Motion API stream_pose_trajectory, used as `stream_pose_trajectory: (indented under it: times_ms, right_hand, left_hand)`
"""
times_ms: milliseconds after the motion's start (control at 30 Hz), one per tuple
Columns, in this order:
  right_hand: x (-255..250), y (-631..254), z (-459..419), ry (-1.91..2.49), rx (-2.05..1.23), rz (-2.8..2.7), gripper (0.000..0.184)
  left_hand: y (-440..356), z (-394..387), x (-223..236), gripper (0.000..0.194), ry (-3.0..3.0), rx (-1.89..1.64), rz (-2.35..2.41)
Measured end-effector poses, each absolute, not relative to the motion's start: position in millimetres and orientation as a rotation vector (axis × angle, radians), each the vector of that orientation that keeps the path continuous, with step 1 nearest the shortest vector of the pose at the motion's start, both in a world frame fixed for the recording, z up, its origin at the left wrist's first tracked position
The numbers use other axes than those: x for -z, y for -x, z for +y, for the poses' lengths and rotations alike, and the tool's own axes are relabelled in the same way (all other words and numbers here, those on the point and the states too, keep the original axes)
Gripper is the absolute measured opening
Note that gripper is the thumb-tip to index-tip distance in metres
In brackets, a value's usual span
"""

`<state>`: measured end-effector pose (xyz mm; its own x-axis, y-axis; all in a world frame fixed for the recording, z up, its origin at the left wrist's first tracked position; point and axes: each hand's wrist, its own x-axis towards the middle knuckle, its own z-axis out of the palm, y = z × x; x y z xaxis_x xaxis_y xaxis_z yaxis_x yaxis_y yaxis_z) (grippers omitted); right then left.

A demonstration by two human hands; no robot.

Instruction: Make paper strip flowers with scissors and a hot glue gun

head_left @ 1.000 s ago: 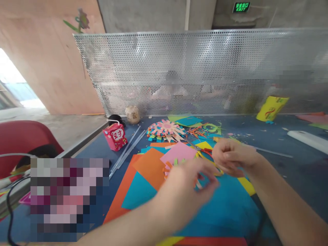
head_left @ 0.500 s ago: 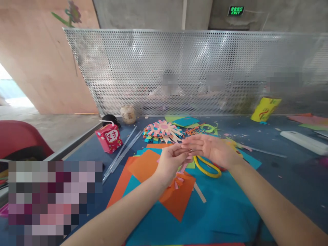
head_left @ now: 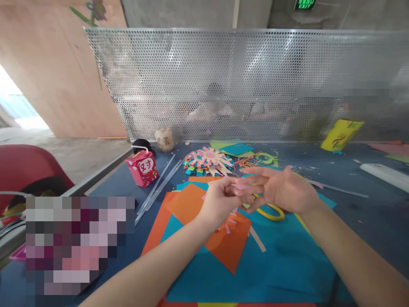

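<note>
My left hand (head_left: 220, 200) is closed in a pinch on a small piece of pink paper (head_left: 240, 186). Against it, my right hand (head_left: 289, 192) is open, palm showing and fingers spread, their tips close to the pink piece; whether they touch it I cannot tell. Below the hands lie a fringed orange-and-pink paper strip (head_left: 228, 226) and an orange sheet (head_left: 231, 251), both on a large blue sheet (head_left: 281, 260). Scissors with a yellow handle (head_left: 272, 213) rest partly hidden behind my right hand. A narrow pale strip (head_left: 257, 238) sits beside the orange sheet.
Layered fringed paper flowers (head_left: 209, 160) lie beyond my hands, near orange paper scraps (head_left: 247, 163). At left are a pink drink carton (head_left: 142, 169) and clear sticks (head_left: 162, 185). A yellow packet (head_left: 341, 135) stands before the perforated metal screen (head_left: 204, 76); people sit behind it.
My left hand has risen from low over the sheets to meet my right hand, and the pink piece now shows in its pinch. My right hand has gone from curled to spread.
</note>
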<state>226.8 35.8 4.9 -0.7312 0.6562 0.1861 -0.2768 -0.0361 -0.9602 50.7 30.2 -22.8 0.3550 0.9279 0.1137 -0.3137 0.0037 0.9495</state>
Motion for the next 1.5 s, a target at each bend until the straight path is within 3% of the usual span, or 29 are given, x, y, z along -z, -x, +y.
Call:
stream_pose_trajectory:
  times_ms: [167,300,400,533,667,767,967,1067,1233,1400,1500]
  right_hand:
    - [-5,-233,37,0.598,-1.764,-1.647,0.07]
    - [-9,-236,37,0.682,-1.642,-1.659,0.069]
    - [-10,-242,43,0.88,-1.313,-1.617,0.061]
    - [-3,-258,61,1.116,-0.911,-1.512,0.039]
    - [9,-275,76,1.248,-0.67,-1.49,0.023]
    - [13,-267,75,1.216,-0.669,-1.644,0.02]
    - [6,-213,39,0.84,-1.111,-2.11,0.049]
    - [-5,-220,25,0.775,-1.389,-2.389,0.034]
    - [-18,-260,35,0.945,-1.048,-2.179,0.037]
    - [3,-232,46,1.03,-0.715,-2.363,0.013]
    - [18,-205,44,0.941,-0.647,-2.542,0.024]
  left_hand:
    - [-49,24,20,0.023,-1.437,-1.051,0.831]
    - [-47,17,12,0.016,-1.536,-0.917,1.126]
    - [-47,15,10,0.014,-1.547,-0.967,1.155]
    - [-46,18,8,0.006,-1.625,-1.308,1.006]
    - [-40,18,-12,0.013,-1.65,-1.708,0.62]
    - [-36,13,-32,0.016,-1.55,-1.772,0.453]
    - [-33,17,-36,0.015,-1.459,-1.701,0.45]
    - [-26,31,-27,0.01,-1.336,-1.661,0.552]
    - [-18,50,-11,0.01,-1.514,-1.313,0.812]
    - [-21,58,5,0.012,-1.88,-0.872,1.179]
    - [-20,58,9,0.013,-1.872,-0.859,1.267]
